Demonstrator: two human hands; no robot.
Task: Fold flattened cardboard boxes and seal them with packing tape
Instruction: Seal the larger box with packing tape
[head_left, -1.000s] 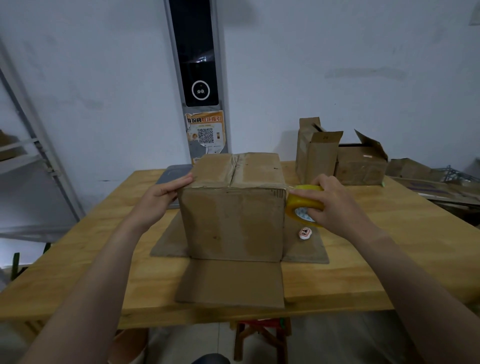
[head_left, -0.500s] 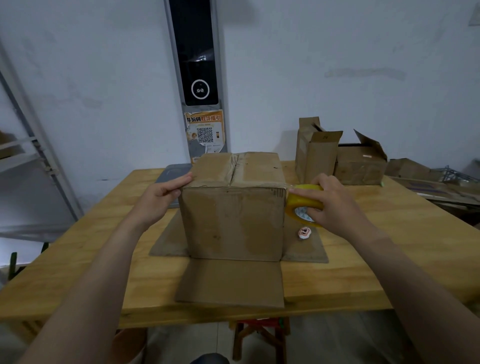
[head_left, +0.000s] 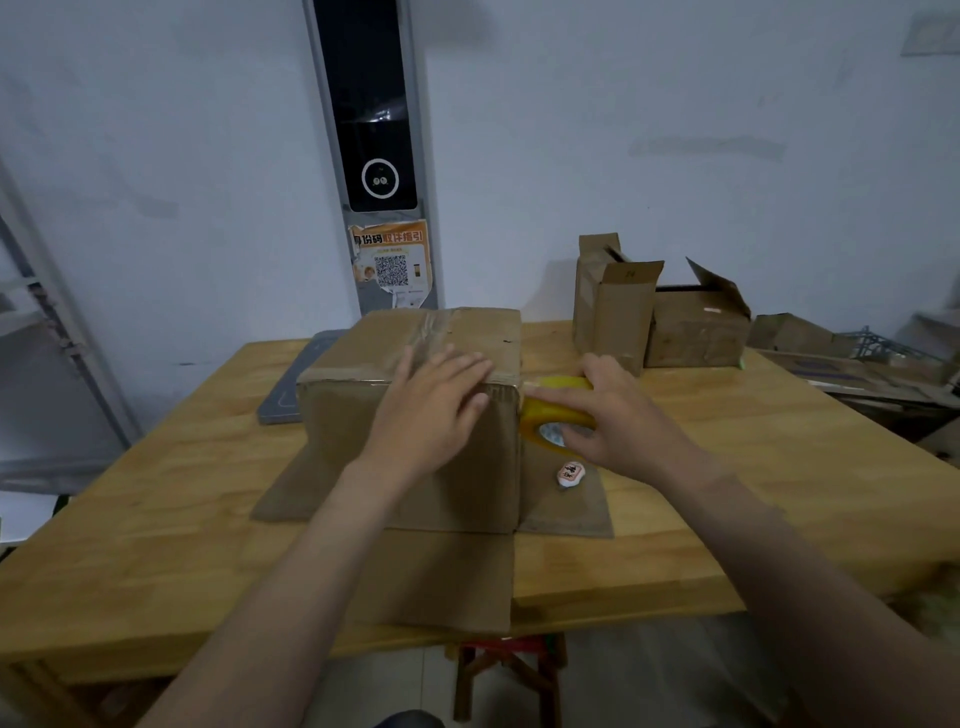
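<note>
A brown cardboard box (head_left: 343, 415) stands upright in the middle of the wooden table (head_left: 156, 519), its bottom flaps splayed flat around it. Clear tape runs along the seam on its top. My left hand (head_left: 434, 405) lies with straight fingers over the box's front top edge, near the right corner. My right hand (head_left: 618, 421) grips a yellow roll of packing tape (head_left: 550, 410) pressed against the box's right side, just below the top corner.
A small white and orange tape cutter (head_left: 570, 474) lies on the right flap. Two open cardboard boxes (head_left: 613, 312) (head_left: 696, 332) stand at the back right, with flattened cardboard (head_left: 831, 358) beyond. A grey pad (head_left: 291, 384) lies behind the box on the left.
My left hand has moved from the box's left top corner across to the front top edge near the right corner. The right hand with the tape roll has stayed put.
</note>
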